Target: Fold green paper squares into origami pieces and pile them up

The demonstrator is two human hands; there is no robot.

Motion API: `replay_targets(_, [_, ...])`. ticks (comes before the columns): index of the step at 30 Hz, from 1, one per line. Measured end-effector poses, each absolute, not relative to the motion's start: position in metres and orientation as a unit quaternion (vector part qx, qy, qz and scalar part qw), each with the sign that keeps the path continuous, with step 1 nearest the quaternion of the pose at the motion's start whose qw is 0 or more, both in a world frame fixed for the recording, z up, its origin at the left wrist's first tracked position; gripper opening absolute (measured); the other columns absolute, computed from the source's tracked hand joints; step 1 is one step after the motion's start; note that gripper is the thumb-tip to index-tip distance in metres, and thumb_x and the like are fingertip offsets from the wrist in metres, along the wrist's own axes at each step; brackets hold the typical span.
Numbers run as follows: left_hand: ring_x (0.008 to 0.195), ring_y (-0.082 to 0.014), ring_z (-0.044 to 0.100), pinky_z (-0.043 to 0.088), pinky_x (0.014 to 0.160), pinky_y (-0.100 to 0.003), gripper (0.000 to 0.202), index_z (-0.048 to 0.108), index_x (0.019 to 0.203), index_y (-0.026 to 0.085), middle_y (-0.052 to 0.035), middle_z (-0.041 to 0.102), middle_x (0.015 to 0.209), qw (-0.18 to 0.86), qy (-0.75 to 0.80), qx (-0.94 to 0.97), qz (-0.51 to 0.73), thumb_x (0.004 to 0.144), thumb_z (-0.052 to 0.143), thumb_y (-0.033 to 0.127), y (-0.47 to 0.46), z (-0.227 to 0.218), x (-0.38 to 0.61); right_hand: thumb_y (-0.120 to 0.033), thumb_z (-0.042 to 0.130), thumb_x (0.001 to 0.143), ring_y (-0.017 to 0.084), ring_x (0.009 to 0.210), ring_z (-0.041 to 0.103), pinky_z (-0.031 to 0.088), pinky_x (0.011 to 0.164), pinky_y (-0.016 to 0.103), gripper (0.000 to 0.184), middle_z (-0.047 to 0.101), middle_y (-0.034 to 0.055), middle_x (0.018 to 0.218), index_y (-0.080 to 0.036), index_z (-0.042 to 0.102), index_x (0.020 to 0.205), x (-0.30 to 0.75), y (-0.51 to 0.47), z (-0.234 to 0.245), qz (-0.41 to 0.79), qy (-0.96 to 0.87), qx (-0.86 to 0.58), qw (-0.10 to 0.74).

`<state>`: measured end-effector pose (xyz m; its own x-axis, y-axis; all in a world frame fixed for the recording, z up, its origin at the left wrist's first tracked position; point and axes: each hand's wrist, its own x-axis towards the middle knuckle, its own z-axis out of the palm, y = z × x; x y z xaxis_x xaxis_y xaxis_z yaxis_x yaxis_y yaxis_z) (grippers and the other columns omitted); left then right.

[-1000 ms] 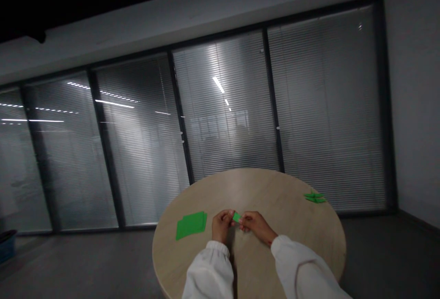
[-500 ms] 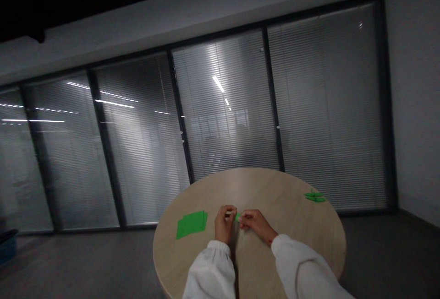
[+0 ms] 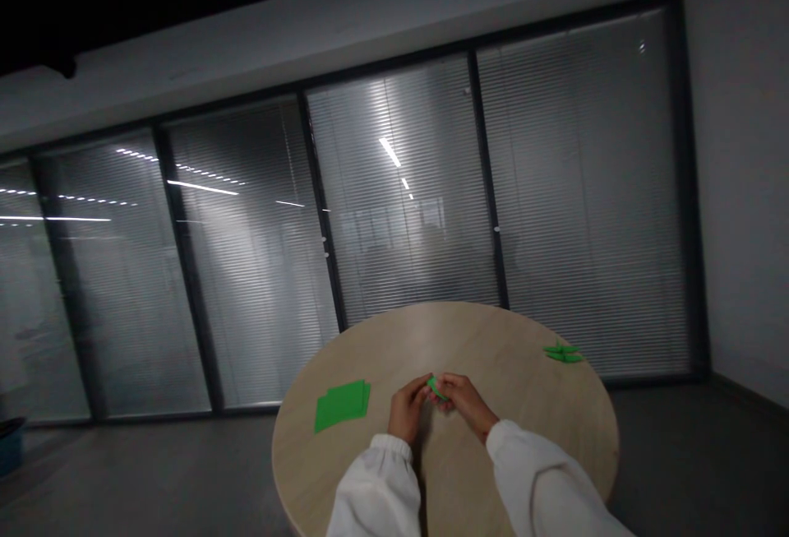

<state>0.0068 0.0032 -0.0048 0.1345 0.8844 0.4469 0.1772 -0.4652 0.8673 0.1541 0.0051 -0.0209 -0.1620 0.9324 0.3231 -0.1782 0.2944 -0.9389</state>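
Both my hands meet over the middle of a round light-wood table (image 3: 481, 331). My left hand (image 3: 407, 409) and my right hand (image 3: 465, 401) pinch a small folded piece of green paper (image 3: 436, 387) between their fingertips, just above the tabletop. Both wear white sleeves. A stack of flat green paper sheets (image 3: 342, 404) lies on the table to the left of my left hand. A folded green paper figure (image 3: 562, 352) rests near the table's far right edge.
Behind the table runs a wall of glass panels with shut blinds (image 3: 400, 216) in dark frames. Grey floor (image 3: 136, 471) surrounds the table. A white wall (image 3: 745, 192) stands at the right. A dark blue bin (image 3: 11, 442) sits at the far left edge.
My hands have drawn closer together and the green piece between them has turned, now mostly covered by my fingers. The view has shifted very slightly.
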Motion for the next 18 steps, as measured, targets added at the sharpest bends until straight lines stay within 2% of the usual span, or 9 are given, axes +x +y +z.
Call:
replay_targets(10, [0.097, -0.0264, 0.065, 0.048, 0.093, -0.038, 0.035, 0.074, 0.097, 0.014, -0.0115, 0.073, 0.101, 0.308, 0.396, 0.695, 0.515, 0.070, 0.061, 0.034, 0.0087, -0.0083, 0.0048, -0.055, 0.058, 0.072, 0.013, 0.061, 0.056, 0.039, 0.052, 0.022, 0.039, 0.062, 0.0010, 0.067, -0.016, 0.061, 0.074, 0.1545, 0.0107, -0.0265, 0.473, -0.604, -0.333, 0.548])
replay_targets(18, [0.085, -0.0240, 0.066, 0.052, 0.078, -0.034, 0.036, 0.073, 0.096, 0.013, -0.0111, 0.074, 0.092, 0.317, 0.395, 0.690, 0.517, 0.074, 0.057, 0.037, 0.0096, -0.0124, 0.0040, -0.046, 0.054, 0.075, 0.011, 0.052, 0.051, 0.036, 0.047, 0.021, 0.032, 0.058, -0.0010, 0.060, -0.016, 0.061, 0.069, 0.1530, 0.0116, -0.0267, 0.443, -0.618, -0.369, 0.535])
